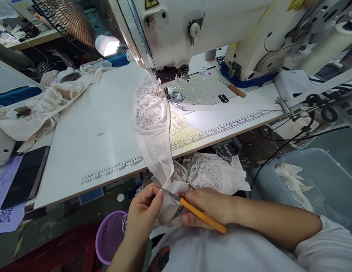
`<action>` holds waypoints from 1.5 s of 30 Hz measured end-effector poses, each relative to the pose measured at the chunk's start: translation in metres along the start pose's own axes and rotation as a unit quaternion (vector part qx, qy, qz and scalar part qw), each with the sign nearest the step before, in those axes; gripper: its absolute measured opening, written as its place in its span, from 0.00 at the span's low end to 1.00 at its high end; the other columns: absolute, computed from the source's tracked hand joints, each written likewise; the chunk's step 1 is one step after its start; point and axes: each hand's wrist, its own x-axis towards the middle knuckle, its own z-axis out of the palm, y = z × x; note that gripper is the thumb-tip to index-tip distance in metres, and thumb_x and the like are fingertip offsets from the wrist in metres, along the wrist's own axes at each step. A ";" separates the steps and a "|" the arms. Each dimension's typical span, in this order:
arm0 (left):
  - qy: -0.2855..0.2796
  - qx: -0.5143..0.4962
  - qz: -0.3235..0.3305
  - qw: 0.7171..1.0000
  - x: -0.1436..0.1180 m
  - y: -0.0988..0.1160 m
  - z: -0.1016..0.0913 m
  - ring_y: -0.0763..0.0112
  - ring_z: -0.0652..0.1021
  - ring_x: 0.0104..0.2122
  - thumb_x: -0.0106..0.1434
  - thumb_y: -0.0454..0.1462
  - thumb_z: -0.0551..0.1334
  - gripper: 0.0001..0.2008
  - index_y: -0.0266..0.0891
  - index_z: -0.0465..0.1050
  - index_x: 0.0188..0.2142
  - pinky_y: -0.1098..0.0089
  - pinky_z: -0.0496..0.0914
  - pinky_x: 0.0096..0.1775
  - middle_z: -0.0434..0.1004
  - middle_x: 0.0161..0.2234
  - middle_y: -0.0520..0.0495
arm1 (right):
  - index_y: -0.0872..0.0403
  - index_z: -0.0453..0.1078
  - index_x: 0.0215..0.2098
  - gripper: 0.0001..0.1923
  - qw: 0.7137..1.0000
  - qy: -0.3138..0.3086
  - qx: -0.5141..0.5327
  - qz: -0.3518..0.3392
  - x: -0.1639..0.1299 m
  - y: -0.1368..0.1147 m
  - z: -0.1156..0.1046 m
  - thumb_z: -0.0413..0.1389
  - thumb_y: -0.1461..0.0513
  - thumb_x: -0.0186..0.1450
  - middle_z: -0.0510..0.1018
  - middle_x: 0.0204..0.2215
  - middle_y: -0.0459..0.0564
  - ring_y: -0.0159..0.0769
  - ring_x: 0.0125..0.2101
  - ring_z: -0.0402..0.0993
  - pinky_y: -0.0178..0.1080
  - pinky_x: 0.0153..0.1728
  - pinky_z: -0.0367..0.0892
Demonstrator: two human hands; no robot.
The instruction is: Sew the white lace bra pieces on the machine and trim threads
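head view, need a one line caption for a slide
Left hand pinches white lace fabric while right hand works an orange-handled metal tool at it, below a white sewing machine.

white lace bra (151,113): draped off the table edge, its strap end hanging down by the lap | orange-handled snips (198,214): thin, tilted, metal tip touching the white cloth

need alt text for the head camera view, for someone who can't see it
A person's right hand works an orange-handled tool at white lace fabric pinched by the left hand, below a white table's edge. The fabric trails up to a sewing machine; a purple basket sits lower left.
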 end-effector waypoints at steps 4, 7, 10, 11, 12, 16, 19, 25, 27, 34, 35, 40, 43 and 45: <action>-0.002 0.007 -0.005 1.000 -0.001 0.001 0.001 0.76 0.61 0.21 0.53 0.39 0.62 0.12 0.38 0.65 0.17 0.76 0.56 0.21 0.61 0.21 0.53 | 0.56 0.64 0.28 0.16 0.999 0.014 0.015 0.043 0.002 -0.002 0.005 0.51 0.51 0.60 0.70 0.23 0.48 0.33 0.22 0.65 0.33 0.20 0.56; 0.006 0.025 0.018 1.000 -0.001 0.004 0.003 0.75 0.62 0.21 0.53 0.39 0.61 0.11 0.38 0.65 0.17 0.75 0.56 0.21 0.62 0.22 0.53 | 0.55 0.63 0.26 0.14 0.996 0.040 0.058 0.047 0.001 0.001 0.006 0.52 0.52 0.60 0.70 0.23 0.47 0.33 0.23 0.66 0.33 0.22 0.57; 0.000 0.061 0.048 0.997 -0.002 0.008 0.003 0.74 0.64 0.22 0.54 0.38 0.61 0.11 0.39 0.67 0.17 0.74 0.59 0.23 0.64 0.22 0.52 | 0.54 0.58 0.23 0.17 0.989 0.101 0.087 0.071 -0.003 0.006 0.000 0.56 0.51 0.56 0.67 0.20 0.44 0.30 0.22 0.62 0.32 0.22 0.57; -0.011 0.078 0.059 0.995 -0.002 0.008 0.002 0.73 0.66 0.23 0.54 0.38 0.61 0.10 0.39 0.69 0.18 0.74 0.60 0.24 0.65 0.22 0.52 | 0.53 0.57 0.23 0.18 0.984 0.137 0.091 0.076 -0.004 0.007 -0.004 0.58 0.50 0.53 0.65 0.20 0.43 0.30 0.21 0.60 0.32 0.22 0.56; -0.022 0.094 0.069 0.993 -0.002 0.008 0.002 0.72 0.68 0.25 0.54 0.37 0.61 0.08 0.39 0.71 0.19 0.74 0.62 0.26 0.68 0.23 0.51 | 0.53 0.56 0.23 0.19 0.977 0.178 0.096 0.072 -0.005 0.007 -0.008 0.59 0.50 0.51 0.65 0.21 0.42 0.29 0.22 0.59 0.32 0.22 0.57; -0.037 0.111 0.095 0.989 -0.003 0.001 0.006 0.70 0.72 0.26 0.53 0.36 0.63 0.07 0.41 0.74 0.34 0.73 0.66 0.28 0.73 0.27 0.50 | 0.53 0.56 0.27 0.16 0.946 0.268 0.181 -0.014 -0.005 -0.001 -0.019 0.60 0.56 0.51 0.66 0.27 0.43 0.29 0.25 0.60 0.32 0.24 0.59; -0.038 0.100 0.124 0.986 -0.004 -0.005 0.012 0.72 0.72 0.24 0.53 0.34 0.62 0.12 0.43 0.69 0.39 0.75 0.67 0.25 0.72 0.24 0.53 | 0.53 0.55 0.27 0.12 0.940 0.223 0.258 -0.025 0.002 -0.009 -0.020 0.57 0.63 0.51 0.67 0.27 0.42 0.27 0.23 0.59 0.31 0.23 0.59; -0.116 0.247 0.235 0.933 0.005 -0.005 0.008 0.67 0.77 0.28 0.56 0.35 0.60 0.10 0.44 0.69 0.40 0.72 0.69 0.30 0.77 0.29 0.49 | 0.53 0.56 0.27 0.12 0.950 0.215 0.226 -0.030 0.000 -0.004 -0.023 0.56 0.66 0.50 0.63 0.24 0.41 0.27 0.23 0.59 0.30 0.22 0.58; -0.153 0.352 0.269 0.884 0.014 -0.001 -0.003 0.64 0.77 0.29 0.57 0.36 0.58 0.07 0.43 0.72 0.37 0.71 0.68 0.31 0.78 0.30 0.47 | 0.53 0.56 0.27 0.11 0.952 0.251 0.168 -0.044 -0.012 0.003 -0.031 0.55 0.67 0.50 0.64 0.25 0.42 0.28 0.23 0.59 0.31 0.22 0.58; -0.196 0.508 0.252 0.800 0.031 0.011 -0.036 0.64 0.75 0.31 0.63 0.40 0.51 0.12 0.42 0.72 0.32 0.68 0.65 0.33 0.77 0.30 0.49 | 0.52 0.58 0.29 0.07 0.924 0.382 -0.015 0.023 -0.057 0.034 -0.052 0.52 0.66 0.54 0.68 0.26 0.46 0.32 0.24 0.63 0.33 0.23 0.60; -0.205 0.515 0.241 0.797 0.030 0.013 -0.035 0.65 0.75 0.31 0.64 0.40 0.50 0.12 0.42 0.71 0.33 0.68 0.66 0.33 0.77 0.30 0.50 | 0.52 0.58 0.29 0.06 0.917 0.396 -0.046 0.032 -0.059 0.038 -0.052 0.52 0.67 0.54 0.68 0.25 0.45 0.32 0.23 0.64 0.33 0.23 0.60; -0.238 0.544 0.272 0.757 0.023 0.027 -0.017 0.65 0.74 0.29 0.64 0.37 0.49 0.13 0.40 0.70 0.30 0.66 0.65 0.32 0.75 0.28 0.49 | 0.53 0.62 0.35 0.10 0.891 0.447 -0.070 0.034 -0.050 0.035 -0.045 0.53 0.68 0.54 0.72 0.30 0.47 0.33 0.26 0.68 0.33 0.25 0.63; -0.258 0.555 0.300 0.732 0.020 0.034 -0.002 0.64 0.73 0.28 0.63 0.35 0.49 0.12 0.40 0.69 0.28 0.65 0.65 0.31 0.74 0.27 0.49 | 0.54 0.62 0.36 0.10 0.935 0.353 0.021 -0.021 -0.034 0.015 -0.036 0.55 0.67 0.55 0.72 0.28 0.46 0.30 0.23 0.67 0.31 0.22 0.63; -0.263 0.548 0.325 0.725 0.018 0.037 0.005 0.63 0.73 0.27 0.63 0.34 0.49 0.11 0.40 0.69 0.29 0.65 0.64 0.30 0.74 0.26 0.49 | 0.55 0.61 0.31 0.10 0.965 0.250 0.063 -0.043 -0.022 0.003 -0.030 0.58 0.67 0.52 0.69 0.24 0.44 0.28 0.21 0.64 0.30 0.19 0.60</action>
